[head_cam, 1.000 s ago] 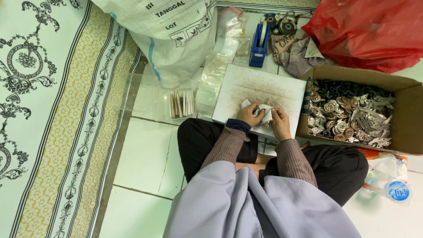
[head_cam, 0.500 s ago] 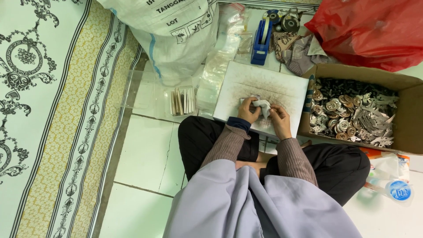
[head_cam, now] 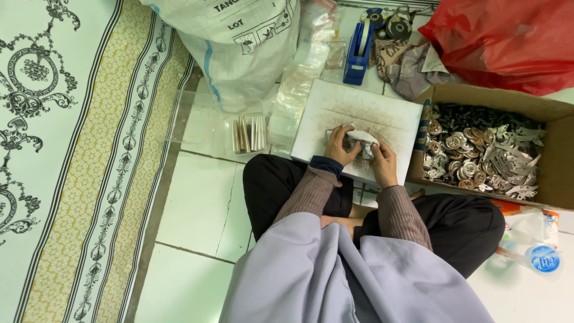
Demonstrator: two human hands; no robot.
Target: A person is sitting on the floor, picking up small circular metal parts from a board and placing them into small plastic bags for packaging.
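Soft, even light is filling the scene, bright without harshness. The glossy white floor tiles (head_cam: 197, 203) are giving back only a faint sheen, and the crumpled red plastic bag (head_cam: 508, 42) is catching small highlights. Shadows are lying weak beneath the brown cardboard box (head_cam: 559, 155). Focus is holding sharp throughout; straight lines are bowing slightly towards the edges.

One cardboard box (head_cam: 553, 173), one tape dispenser (head_cam: 357, 51), two sacks (head_cam: 239, 42).
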